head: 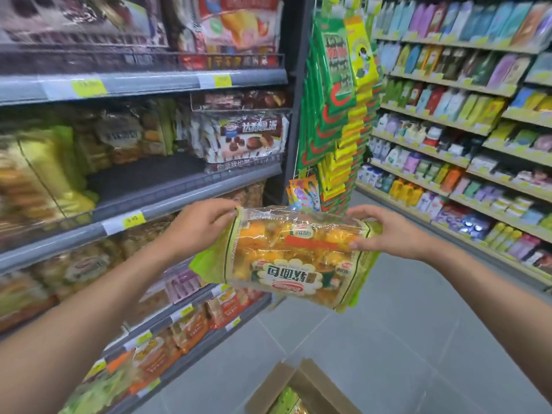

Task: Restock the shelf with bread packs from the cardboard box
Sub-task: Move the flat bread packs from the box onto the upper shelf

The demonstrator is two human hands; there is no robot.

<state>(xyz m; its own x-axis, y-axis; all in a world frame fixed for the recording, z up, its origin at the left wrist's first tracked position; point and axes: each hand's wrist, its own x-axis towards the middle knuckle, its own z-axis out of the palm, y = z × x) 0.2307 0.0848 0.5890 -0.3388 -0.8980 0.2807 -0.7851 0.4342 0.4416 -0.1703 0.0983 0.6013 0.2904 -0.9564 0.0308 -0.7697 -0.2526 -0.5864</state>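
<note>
A bread pack (292, 258) in clear and green wrapping, full of yellow buns, hangs in the air in front of the shelf unit, its label upside down to me. My left hand (200, 225) grips its left end and my right hand (385, 231) holds its right end. The grey shelf (167, 201) at middle height has a dark bare stretch, with green bread packs (53, 171) to the left of it. The open cardboard box (301, 389) stands on the floor at the bottom edge, with another green pack showing inside.
Snack packs fill the shelves above and below on the left. A rack of hanging green and yellow packets (337, 109) stands at the shelf's end. A second shelf unit (466, 130) with bottles lines the right side. Grey tiled floor (403, 339) runs between them.
</note>
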